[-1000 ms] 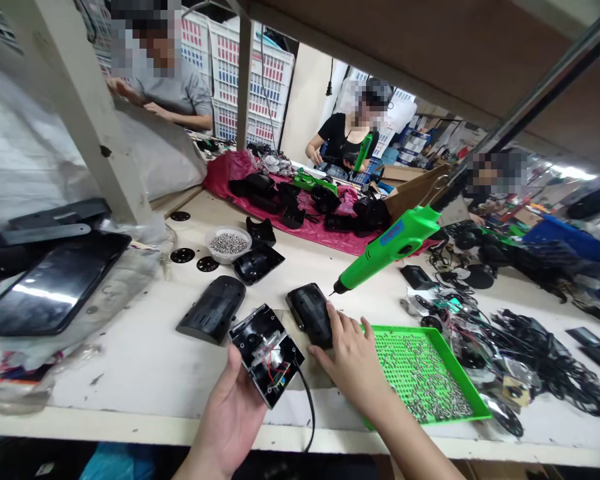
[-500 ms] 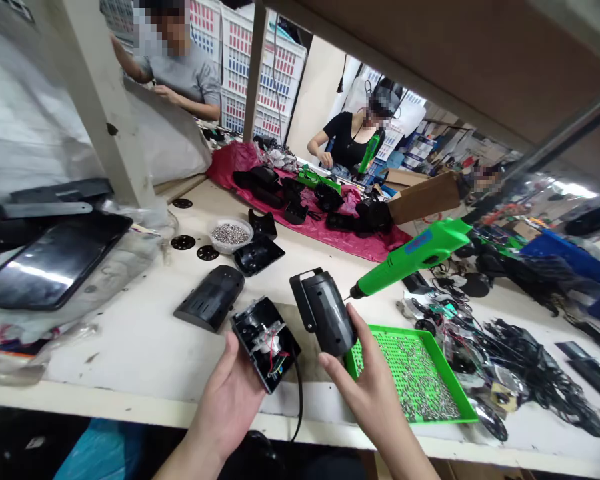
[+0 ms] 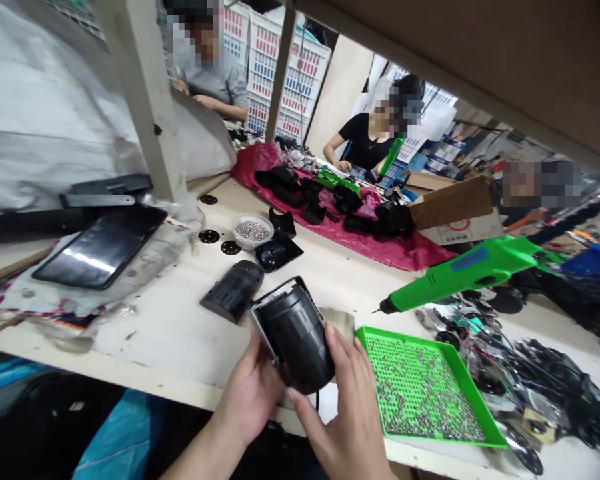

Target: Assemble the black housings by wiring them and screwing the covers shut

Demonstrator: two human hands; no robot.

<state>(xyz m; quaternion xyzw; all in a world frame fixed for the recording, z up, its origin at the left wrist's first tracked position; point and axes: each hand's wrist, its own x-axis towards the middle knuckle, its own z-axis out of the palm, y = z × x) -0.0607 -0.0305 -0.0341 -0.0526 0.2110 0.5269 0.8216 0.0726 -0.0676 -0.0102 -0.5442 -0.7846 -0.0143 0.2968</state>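
Together, my hands hold a rounded black plastic housing (image 3: 303, 337) with a U-shaped bracket at its far end, above the front of the bench. My left hand (image 3: 253, 393) is closed around its left side and underside. The wired open half that this hand held is now hidden beneath the rounded cover; a bit of black cable hangs below. My right hand (image 3: 350, 407) grips the cover's right side, thumb at the near end. To the right hangs a green electric screwdriver (image 3: 460, 277), its bit apart from the housing. Another black housing half (image 3: 234, 290) lies behind my left hand.
A green tray (image 3: 445, 440) of screws stands at right, beside tangled cables (image 3: 555, 380). A white bowl (image 3: 247, 245) of small metal parts and black pieces lie behind. Left is a glossy black panel (image 3: 103, 247). Two people sit across the bench, beyond a post (image 3: 147, 100).
My right hand has brought the bracketed cover left and down onto the wired half in my left hand. The camera view has shifted, and the screwdriver appears farther from the cover.
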